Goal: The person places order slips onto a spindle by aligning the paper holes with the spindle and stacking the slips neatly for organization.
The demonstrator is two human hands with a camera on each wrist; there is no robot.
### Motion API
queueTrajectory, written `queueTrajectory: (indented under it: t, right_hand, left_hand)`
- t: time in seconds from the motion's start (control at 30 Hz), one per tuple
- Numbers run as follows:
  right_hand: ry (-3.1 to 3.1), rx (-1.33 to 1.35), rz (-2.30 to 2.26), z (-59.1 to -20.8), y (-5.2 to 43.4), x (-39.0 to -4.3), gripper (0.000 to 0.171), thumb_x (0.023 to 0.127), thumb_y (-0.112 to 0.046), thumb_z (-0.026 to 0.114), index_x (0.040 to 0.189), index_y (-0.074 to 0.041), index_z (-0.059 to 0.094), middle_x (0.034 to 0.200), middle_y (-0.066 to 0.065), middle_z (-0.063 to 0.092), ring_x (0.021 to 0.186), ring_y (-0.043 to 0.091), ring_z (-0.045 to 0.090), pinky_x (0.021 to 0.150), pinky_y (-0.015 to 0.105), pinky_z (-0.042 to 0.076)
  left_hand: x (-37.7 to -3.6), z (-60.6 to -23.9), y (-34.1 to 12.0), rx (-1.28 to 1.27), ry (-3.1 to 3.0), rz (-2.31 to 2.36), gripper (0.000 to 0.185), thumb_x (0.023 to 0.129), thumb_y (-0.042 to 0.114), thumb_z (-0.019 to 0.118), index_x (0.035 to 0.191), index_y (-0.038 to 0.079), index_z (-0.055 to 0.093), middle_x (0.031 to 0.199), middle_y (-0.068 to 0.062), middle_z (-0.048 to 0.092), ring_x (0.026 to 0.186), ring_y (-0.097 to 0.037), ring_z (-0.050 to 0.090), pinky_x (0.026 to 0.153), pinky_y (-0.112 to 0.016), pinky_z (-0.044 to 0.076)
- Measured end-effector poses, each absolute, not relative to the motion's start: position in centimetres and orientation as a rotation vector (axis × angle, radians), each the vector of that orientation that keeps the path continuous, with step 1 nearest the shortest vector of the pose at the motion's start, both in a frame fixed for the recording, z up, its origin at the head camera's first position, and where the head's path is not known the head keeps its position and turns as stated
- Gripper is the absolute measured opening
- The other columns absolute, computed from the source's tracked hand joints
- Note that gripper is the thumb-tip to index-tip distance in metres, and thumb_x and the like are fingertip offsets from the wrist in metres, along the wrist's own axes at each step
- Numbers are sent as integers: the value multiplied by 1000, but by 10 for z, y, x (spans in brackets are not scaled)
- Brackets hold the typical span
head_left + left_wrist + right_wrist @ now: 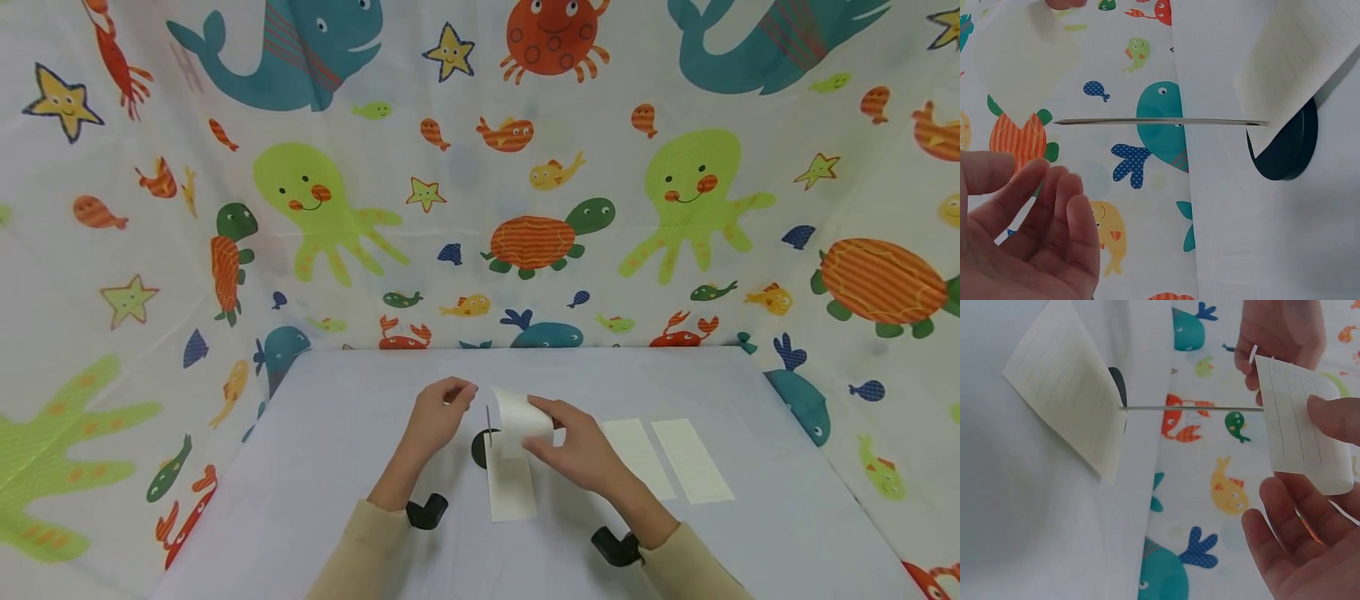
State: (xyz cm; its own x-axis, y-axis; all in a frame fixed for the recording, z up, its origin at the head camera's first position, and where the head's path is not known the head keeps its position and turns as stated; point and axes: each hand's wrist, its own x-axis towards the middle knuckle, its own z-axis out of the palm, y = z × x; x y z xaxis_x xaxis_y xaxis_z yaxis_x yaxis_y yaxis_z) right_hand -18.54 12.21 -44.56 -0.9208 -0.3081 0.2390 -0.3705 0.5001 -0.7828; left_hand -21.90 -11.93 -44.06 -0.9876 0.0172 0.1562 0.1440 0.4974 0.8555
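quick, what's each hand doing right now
Left hand: open, fingers loosely curled, holding nothing.
Right hand: pinching a curled paper slip by the spike.

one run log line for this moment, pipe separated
right hand: holds paper slip at spike tip | left hand: beside spike, holds nothing | one slip on spike's base | two slips lying right

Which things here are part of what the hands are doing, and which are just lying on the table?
In use:
- lined paper slip, pinched by the right hand
- spike on its black round base
- slip already on the spike
- left hand, empty beside the spike

Lying about:
- two slips flat on the table, right of the hands
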Motion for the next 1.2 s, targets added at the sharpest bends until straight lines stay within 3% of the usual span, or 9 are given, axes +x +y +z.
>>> queueTrajectory:
  t: [0.07, 0.23, 0.5, 1.03, 1.2]
  right_hand:
    - [-2657, 610, 1424, -446, 120, -186, 59, 88, -22, 81, 141, -10, 59, 123, 4, 67, 101, 23, 61, 79, 46, 57]
    - [-2667, 617, 1405, -446, 114, -187, 59, 88, -22, 81, 141, -11, 60, 122, 3, 67, 101, 22, 62, 78, 40, 58]
    - [-2677, 656, 1395, -442, 109, -187, 59, 88, -24, 81, 141, -10, 59, 124, 5, 67, 102, 22, 62, 79, 35, 56]
    - [-2686, 694, 1516, -445, 108, -185, 64, 90, -27, 79, 146, -9, 54, 127, 6, 65, 96, 18, 62, 82, 35, 53]
    - [-2666, 693, 1671, -446, 110, -183, 63, 91, -23, 78, 146, -9, 53, 113, 7, 65, 88, 20, 60, 75, 30, 53]
  left_hand:
    - [-219, -438, -118, -115, -2620, -1530, 27, 104, 31, 58, 115, 10, 72, 103, -3, 70, 93, -20, 65, 85, -40, 55]
    - [-220, -434, -118, -78, -2638, -1590, 34, 106, 36, 54, 111, 9, 74, 102, -4, 71, 95, -21, 65, 92, -45, 53]
    - [-220, -427, -116, -45, -2659, -1687, 45, 104, 46, 53, 101, 7, 75, 95, -5, 70, 91, -22, 61, 92, -46, 50]
    - [-222, -433, -116, 106, -2615, -1811, 28, 100, 35, 65, 102, 9, 76, 93, -4, 69, 94, -24, 60, 93, -49, 46]
    - [-222, -436, -114, 143, -2604, -1791, 28, 100, 35, 65, 100, 10, 76, 92, -4, 69, 93, -23, 59, 90, -47, 46]
